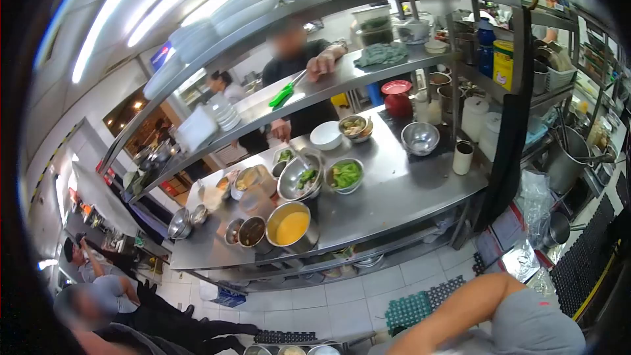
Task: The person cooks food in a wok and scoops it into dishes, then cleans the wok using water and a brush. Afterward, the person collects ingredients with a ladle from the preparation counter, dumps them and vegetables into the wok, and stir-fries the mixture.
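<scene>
Neither of my hands shows. A bare forearm and grey sleeve (539,319) cross the lower right, with the hand out of frame. On the steel counter (407,190) stand a pot of yellow liquid (292,227), a bowl of green leaves (346,175) and a metal bowl of mixed food (305,177). An empty-looking white bowl (326,136) sits behind them. Across the counter, a person in dark clothes rests one hand (323,64) on the upper shelf by a green-handled tool (282,95); the other hand is near the metal bowl.
Stacked plates (243,10) line the top shelf. A shelf post (506,138) stands at the right, beside a tall pot (566,158). Other people are at the lower left. Perforated mats (407,315) lie on the tiled floor.
</scene>
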Motion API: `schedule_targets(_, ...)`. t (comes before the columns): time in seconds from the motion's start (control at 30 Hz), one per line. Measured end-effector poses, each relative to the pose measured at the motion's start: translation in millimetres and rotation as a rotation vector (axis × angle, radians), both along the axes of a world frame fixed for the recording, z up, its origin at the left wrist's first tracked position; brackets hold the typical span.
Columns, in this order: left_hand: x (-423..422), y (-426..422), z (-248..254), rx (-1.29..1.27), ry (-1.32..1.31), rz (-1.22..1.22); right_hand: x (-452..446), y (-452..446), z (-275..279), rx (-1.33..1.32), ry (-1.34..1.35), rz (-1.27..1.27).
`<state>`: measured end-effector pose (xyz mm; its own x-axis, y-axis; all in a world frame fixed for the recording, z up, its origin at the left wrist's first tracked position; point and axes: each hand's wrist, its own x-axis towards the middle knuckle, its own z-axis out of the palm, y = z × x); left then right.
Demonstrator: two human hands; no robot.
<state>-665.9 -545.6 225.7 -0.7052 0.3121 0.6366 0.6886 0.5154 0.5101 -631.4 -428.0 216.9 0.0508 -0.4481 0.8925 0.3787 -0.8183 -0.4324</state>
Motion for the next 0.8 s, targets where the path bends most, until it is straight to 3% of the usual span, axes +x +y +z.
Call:
schedule_targets(0.33, -20, 90, 18, -0.091, 0.023, -0.038, -18, 183, 56, 0.158, -0.08, -0.274)
schedule_targets(0.8, -13, 146, 39, -0.235, 0.049, -0.004, -6, 266, 44, 0.142, -0.21, -0.271)
